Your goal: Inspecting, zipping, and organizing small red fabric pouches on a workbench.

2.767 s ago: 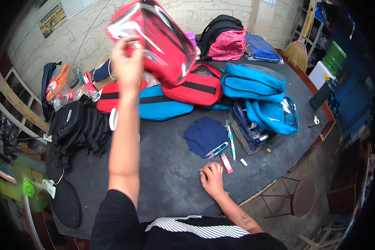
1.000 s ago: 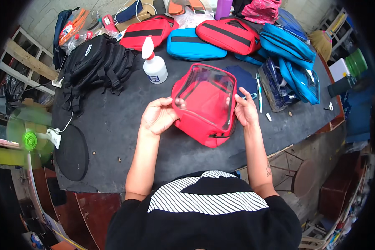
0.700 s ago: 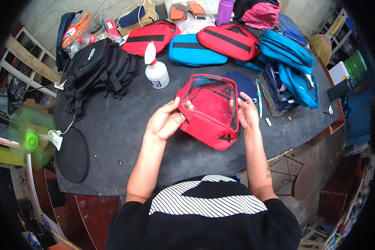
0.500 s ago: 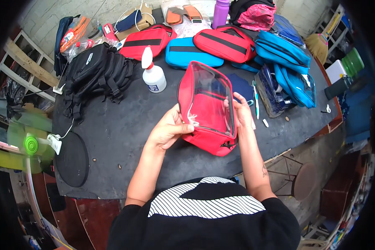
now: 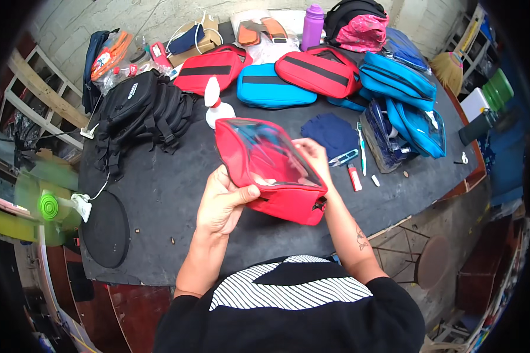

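Note:
A red bag (image 5: pixel 285 203) with a clear plastic window and dark zipper edging is held above the table, its window tilted up. My left hand (image 5: pixel 221 203) grips its near left corner, thumb on the front and fingers partly hidden beneath. At the far right edge my right hand (image 5: pixel 313 157) has its fingers curled against the side, partly hidden by the bag. Just behind the bag stands a white spray bottle (image 5: pixel 218 112). To the right of my right hand lie thread snips (image 5: pixel 343 157), a dark blue cloth (image 5: pixel 330 130) and a toothbrush (image 5: pixel 362 150).
Red bags (image 5: pixel 209 72) and a blue bag (image 5: pixel 277 85) line the back, near a purple bottle (image 5: pixel 312 28). More blue bags (image 5: pixel 397 79) are stacked at the right. Black backpacks (image 5: pixel 141 112) lie left, above a green fan (image 5: pixel 48 206). A stool (image 5: pixel 433 262) stands lower right.
The red bag has moved left and tipped lower, now partly covering the spray bottle. Both hands moved with it, uncovering the snips and a small red-and-white item. The view shifted slightly.

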`<state>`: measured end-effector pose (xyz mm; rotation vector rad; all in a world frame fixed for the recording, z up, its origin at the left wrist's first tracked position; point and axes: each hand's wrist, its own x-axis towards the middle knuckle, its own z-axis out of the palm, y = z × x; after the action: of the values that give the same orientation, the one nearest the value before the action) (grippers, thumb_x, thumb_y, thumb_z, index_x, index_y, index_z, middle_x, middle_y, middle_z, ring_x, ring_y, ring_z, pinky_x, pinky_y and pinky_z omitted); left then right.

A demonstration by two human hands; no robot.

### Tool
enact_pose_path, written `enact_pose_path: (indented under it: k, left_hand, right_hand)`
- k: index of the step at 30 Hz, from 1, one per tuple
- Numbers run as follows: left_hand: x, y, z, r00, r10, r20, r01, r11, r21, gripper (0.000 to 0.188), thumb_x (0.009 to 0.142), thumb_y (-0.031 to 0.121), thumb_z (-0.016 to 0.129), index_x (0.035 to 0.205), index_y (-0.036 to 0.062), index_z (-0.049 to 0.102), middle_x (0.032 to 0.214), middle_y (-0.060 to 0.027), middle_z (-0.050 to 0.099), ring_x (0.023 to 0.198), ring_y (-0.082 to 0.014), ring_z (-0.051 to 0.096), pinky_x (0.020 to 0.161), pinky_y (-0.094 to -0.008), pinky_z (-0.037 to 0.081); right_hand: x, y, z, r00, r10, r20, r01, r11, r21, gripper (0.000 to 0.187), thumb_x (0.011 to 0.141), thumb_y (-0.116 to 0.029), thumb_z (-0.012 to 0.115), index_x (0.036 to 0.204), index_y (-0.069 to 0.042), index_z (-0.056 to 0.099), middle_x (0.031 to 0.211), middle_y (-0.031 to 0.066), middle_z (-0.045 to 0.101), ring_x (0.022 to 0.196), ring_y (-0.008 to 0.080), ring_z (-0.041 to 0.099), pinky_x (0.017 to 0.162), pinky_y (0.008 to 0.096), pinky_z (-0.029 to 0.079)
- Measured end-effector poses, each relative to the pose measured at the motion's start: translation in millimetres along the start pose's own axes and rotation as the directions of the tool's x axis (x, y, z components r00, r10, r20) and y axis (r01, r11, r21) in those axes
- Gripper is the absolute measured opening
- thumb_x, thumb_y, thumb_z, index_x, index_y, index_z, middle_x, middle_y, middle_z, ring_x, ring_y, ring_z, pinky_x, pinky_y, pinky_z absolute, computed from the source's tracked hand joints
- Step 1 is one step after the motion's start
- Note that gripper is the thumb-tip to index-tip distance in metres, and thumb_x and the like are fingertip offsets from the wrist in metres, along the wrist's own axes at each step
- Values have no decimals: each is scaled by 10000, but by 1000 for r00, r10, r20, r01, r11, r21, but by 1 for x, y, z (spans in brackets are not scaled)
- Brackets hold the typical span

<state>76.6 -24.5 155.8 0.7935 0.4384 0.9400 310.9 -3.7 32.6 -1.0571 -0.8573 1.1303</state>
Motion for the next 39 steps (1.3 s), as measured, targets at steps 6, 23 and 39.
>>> enact_pose_path:
  k: [6, 23, 39]
  left_hand:
    - [-8, 24, 18, 964, 248, -92, -244, 968, 58, 422, 752, -69, 739, 1115, -62, 523, 975, -187, 687, 924, -272, 688, 894, -387, 533]
    - [75, 14, -26, 988, -146, -48, 101, 377, 921, 387, 670, -17, 816, 933, -6, 531, 775, -83, 650, 671, -53, 565, 597, -263, 473]
    - [126, -11, -41, 993, -11, 118, -102, 428, 898, 392, 760, 268, 778, 788, -56, 559, 645, -25, 485, 609, -92, 454, 548, -329, 403]
  right_hand:
    - [-21, -43, -13, 982, -172, 80, 187, 951, -247, 469, 986, -400, 500, 1284, -47, 580, 1235, 100, 600, 1087, 188, 569, 943, 313, 437]
    - [-31, -1, -60, 880, -474, -41, 53, 183, -982, 231, 764, -37, 616, 988, -54, 670, 993, 145, 602, 924, 355, 556, 810, 466, 444]
    - [-28, -34, -43, 944, -296, -145, 161, 797, -582, 202, 932, -46, 539, 1116, 3, 608, 956, 39, 615, 802, 121, 530, 752, 265, 449]
